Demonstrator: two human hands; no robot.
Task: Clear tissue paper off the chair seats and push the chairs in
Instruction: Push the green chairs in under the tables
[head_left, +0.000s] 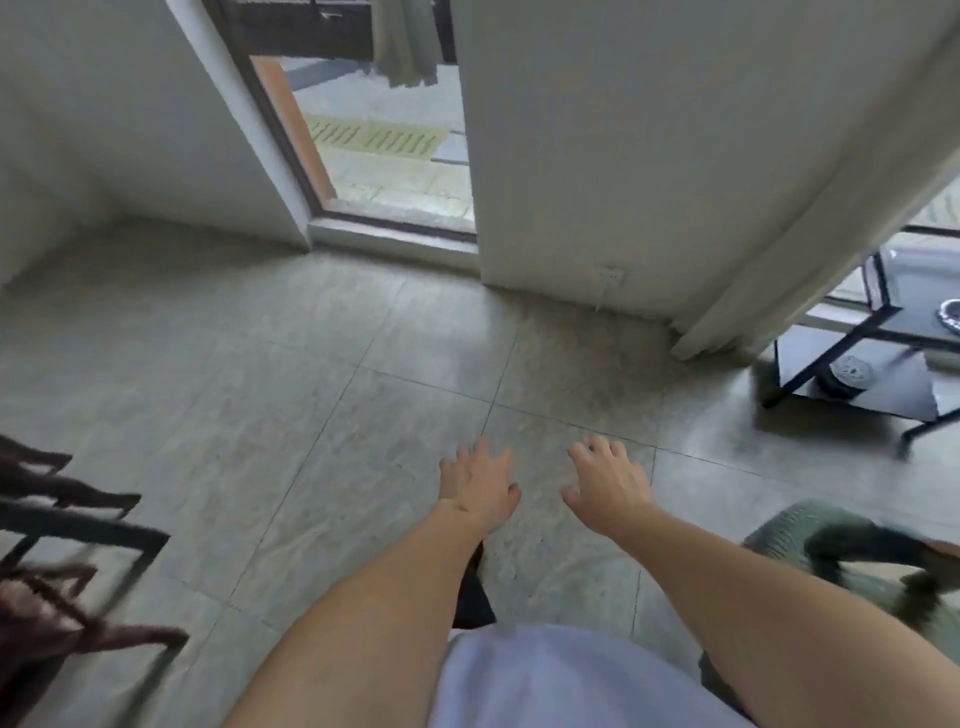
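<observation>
Head view shows the tiled floor (363, 374) filling the frame, a dark chair (67, 525) blurred at 9 o'clock, a green seat (810, 525) at 4 o'clock, then the left hand (480, 483) and right hand (610, 480) at centre, both empty with fingers spread. No tissue paper is visible; whether any lies on either seat cannot be told. Judged step: moving between chairs; the next move requires turning toward one seat and checking it.
</observation>
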